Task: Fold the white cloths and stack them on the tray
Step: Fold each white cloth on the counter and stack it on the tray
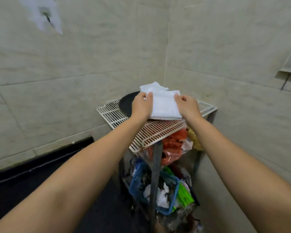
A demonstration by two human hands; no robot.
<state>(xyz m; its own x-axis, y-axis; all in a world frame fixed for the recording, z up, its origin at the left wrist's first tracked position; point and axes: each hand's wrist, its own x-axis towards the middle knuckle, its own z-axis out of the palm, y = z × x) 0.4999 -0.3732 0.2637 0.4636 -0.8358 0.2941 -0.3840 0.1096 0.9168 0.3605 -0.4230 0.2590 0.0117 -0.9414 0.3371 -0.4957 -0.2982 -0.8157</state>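
A person's two bare hands work a soft white folded cloth [165, 106] over a round black tray [126, 102] that sits on a white wire-grid shelf [111, 115] in a tiled corner. The left hand [141, 105] holds the cloth's left edge, thumb and fingers curled round its upper corner; the right hand [186, 105] pinches the right edge near the top, fingers bunched together. The cloth lies partly on the tray and partly over the shelf's grid, with more crumpled white cloths [152, 86] just behind it, touching its far edge. The fabric looks light and limp, likely to sag or unfold if lifted by a single corner, and it should not slip in a dry grip. Holding both opposite edges, as here, seems the surest way to keep the fold flat while it is squared up on the tray. Below the shelf, a blue plastic basket [158, 190] and red plastic bags [173, 145] crowd the lower racks.
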